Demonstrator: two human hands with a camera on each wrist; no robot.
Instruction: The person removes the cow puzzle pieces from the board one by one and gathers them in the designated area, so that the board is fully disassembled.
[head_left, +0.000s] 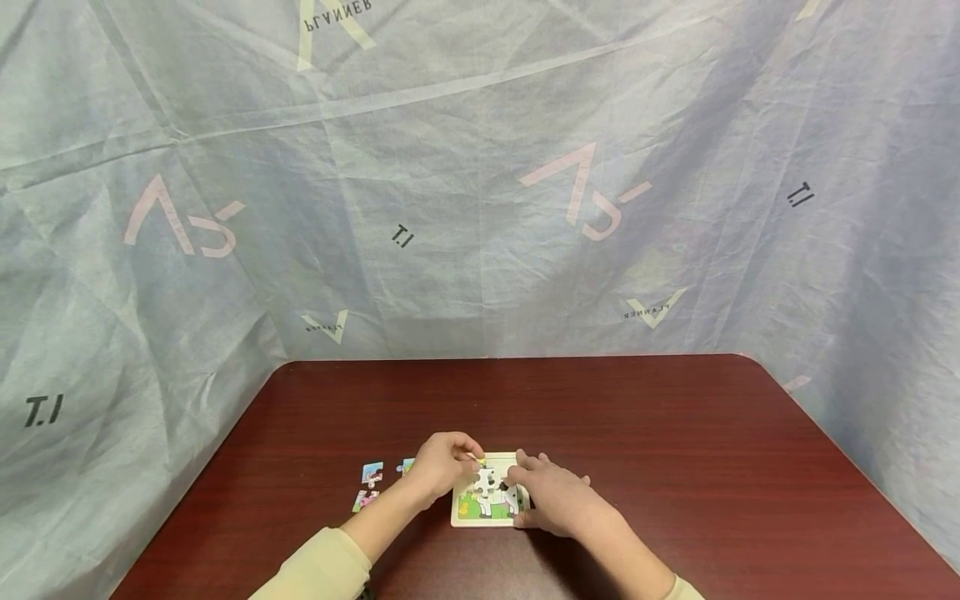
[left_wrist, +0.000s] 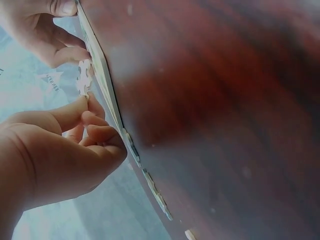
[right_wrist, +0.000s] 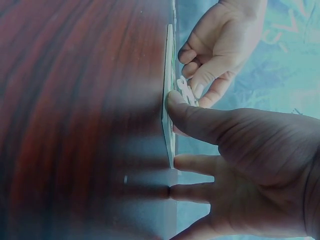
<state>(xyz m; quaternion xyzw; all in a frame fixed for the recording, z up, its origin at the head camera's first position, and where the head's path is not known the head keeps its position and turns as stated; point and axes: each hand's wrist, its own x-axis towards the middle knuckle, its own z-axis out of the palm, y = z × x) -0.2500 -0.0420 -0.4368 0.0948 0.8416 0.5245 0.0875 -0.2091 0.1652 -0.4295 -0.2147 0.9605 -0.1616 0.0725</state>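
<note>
the left hand point(head_left: 441, 463) pinches a white, knobbed jigsaw piece point(left_wrist: 84, 79) above the pale, rectangular, wooden-looking puzzle tray point(head_left: 480, 524); misaligned knobs could jam it, or the right hand point(head_left: 553, 495), fingers spread, could let the tray slip.

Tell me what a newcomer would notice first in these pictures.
Probably the animal puzzle board on the dark red table: the left hand pinches a white piece above it, and the right hand touches its right side. Behind, a printed sheet fills the upper head view.
</note>
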